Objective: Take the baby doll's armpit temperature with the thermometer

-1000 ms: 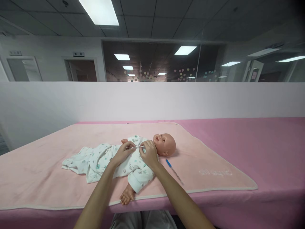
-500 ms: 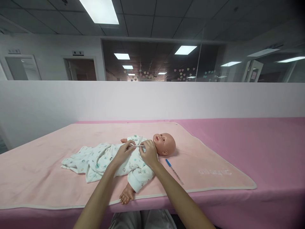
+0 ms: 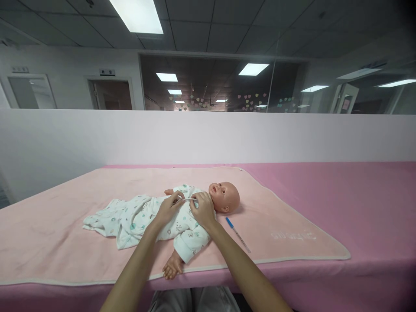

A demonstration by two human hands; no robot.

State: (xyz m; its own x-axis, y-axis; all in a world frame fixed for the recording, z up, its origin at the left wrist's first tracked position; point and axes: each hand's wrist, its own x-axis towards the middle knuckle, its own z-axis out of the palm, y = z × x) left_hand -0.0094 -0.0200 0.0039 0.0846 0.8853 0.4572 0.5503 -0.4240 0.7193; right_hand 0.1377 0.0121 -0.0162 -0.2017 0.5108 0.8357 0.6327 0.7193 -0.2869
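Observation:
A baby doll (image 3: 224,196) lies on its back on a light pink blanket (image 3: 286,216), head to the right, dressed in a white patterned romper (image 3: 136,216). Both my hands rest on the doll's chest. My left hand (image 3: 169,209) pinches one end of a thin white tie string of the romper (image 3: 187,199). The other end is pinched by my right hand (image 3: 203,209), close under the doll's chin. The doll's bare hand (image 3: 170,268) lies near the blanket's front edge.
A thin thermometer with a blue tip (image 3: 238,234) lies on the blanket just right of my right forearm. The blanket covers a pink-sheeted table (image 3: 364,199). A white partition wall (image 3: 208,136) stands behind the table.

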